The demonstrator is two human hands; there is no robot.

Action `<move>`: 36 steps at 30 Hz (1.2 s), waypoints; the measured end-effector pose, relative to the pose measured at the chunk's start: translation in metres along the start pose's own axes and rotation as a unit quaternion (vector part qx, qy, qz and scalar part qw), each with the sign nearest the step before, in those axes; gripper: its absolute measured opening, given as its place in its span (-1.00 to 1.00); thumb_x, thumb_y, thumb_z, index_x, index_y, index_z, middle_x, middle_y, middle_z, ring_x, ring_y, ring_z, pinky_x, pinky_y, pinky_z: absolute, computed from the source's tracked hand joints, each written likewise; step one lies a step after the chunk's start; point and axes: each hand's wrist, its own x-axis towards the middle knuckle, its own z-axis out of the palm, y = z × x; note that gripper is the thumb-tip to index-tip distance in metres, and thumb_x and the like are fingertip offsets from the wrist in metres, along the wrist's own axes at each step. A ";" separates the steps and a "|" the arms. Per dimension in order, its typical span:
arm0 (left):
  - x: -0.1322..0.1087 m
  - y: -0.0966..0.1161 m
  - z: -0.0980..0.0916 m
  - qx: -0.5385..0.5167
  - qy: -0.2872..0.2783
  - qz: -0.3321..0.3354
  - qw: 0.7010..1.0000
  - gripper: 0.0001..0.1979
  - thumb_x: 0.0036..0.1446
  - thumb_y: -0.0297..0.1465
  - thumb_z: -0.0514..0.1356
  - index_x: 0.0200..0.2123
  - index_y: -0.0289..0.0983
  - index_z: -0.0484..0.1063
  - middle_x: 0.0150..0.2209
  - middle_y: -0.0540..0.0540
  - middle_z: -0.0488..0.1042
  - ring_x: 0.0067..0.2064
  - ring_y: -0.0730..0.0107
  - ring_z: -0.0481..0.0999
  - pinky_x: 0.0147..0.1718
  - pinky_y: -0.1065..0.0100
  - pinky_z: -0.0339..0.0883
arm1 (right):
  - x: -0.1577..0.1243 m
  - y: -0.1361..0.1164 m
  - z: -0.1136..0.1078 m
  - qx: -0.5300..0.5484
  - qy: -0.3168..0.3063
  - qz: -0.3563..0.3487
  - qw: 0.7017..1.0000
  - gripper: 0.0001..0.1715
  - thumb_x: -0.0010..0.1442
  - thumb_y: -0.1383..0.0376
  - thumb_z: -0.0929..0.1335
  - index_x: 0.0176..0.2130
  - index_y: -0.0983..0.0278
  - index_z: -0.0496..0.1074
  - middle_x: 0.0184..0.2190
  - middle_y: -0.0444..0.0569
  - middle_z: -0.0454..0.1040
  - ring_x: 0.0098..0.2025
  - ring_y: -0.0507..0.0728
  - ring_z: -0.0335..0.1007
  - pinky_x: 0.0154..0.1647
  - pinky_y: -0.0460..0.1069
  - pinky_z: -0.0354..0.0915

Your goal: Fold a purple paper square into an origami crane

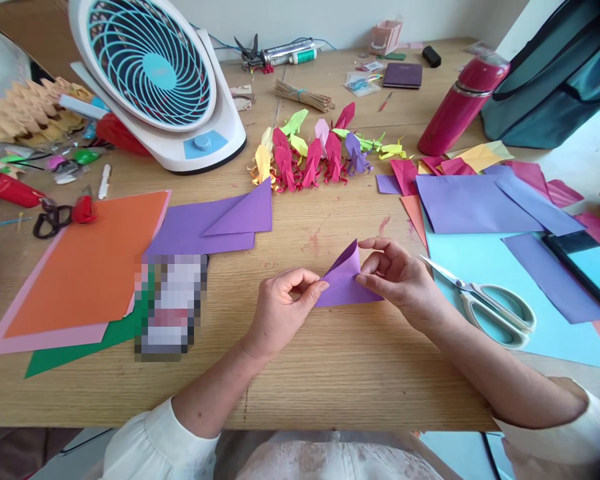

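1. The purple sheet (347,287), folded over, sits between the two hands near the middle of the bench (325,367); its upper flap bows open, uncreased.
2. From here, the left hand (285,300) has a narrow thumb-and-finger grip on the left corner.
3. The right hand (403,280) pinches the right edge by thumb, forefinger up at the peak.
4. I'd line up the edges before pressing, then crease outward from one pinned corner; hurrying could skew the fold.
5. Flat bench in front gives good backing.
6. The scissors (466,288) lie just beside the right wrist, so I'd mind that elbow.
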 end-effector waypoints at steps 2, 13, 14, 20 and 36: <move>0.001 -0.002 -0.001 -0.011 0.007 -0.014 1.000 -0.80 0.17 -0.40 0.29 -0.50 -0.31 0.46 -0.54 0.07 0.43 -0.49 0.57 0.33 -0.48 0.52 0.20 | 0.002 -0.003 -0.005 -0.012 0.024 -0.021 0.999 -0.44 0.05 0.23 0.55 0.01 0.19 0.38 -0.47 -0.19 0.41 -0.46 0.00 0.26 -0.49 -0.09 0.19; -0.001 -0.006 0.008 -0.095 -0.066 -0.083 0.990 -0.76 0.17 -0.29 0.30 -0.47 -0.31 0.48 -0.53 0.05 0.41 -0.48 0.55 0.30 -0.48 0.49 0.18 | -0.008 0.007 0.007 -0.048 -0.075 0.042 0.995 -0.37 0.15 0.19 0.50 0.14 0.08 0.27 -0.28 -0.14 0.44 -0.32 0.07 0.39 -0.36 -0.03 0.30; 0.000 -0.006 0.009 -0.101 -0.069 -0.085 0.989 -0.75 0.16 -0.29 0.30 -0.48 -0.31 0.47 -0.54 0.06 0.40 -0.48 0.55 0.29 -0.48 0.49 0.18 | -0.008 0.007 0.007 -0.048 -0.075 0.045 0.995 -0.39 0.15 0.20 0.49 0.13 0.08 0.27 -0.29 -0.14 0.44 -0.32 0.07 0.39 -0.36 -0.03 0.30; 0.001 -0.005 0.009 -0.119 -0.084 -0.101 0.984 -0.76 0.15 -0.30 0.30 -0.49 -0.31 0.46 -0.55 0.06 0.38 -0.49 0.56 0.28 -0.48 0.48 0.16 | -0.009 0.008 0.005 -0.054 -0.070 0.043 0.995 -0.47 0.14 0.24 0.49 0.05 0.11 0.29 -0.30 -0.16 0.45 -0.35 0.05 0.38 -0.38 -0.04 0.29; 0.001 -0.003 0.007 -0.066 -0.123 -0.096 0.985 -0.79 0.11 -0.32 0.29 -0.49 -0.32 0.45 -0.54 0.06 0.32 -0.47 0.54 0.26 -0.50 0.49 0.12 | -0.014 0.009 0.010 -0.182 -0.035 -0.034 0.982 -0.63 0.17 0.19 0.48 -0.05 0.15 0.37 -0.27 -0.08 0.50 -0.24 0.12 0.44 -0.24 0.02 0.39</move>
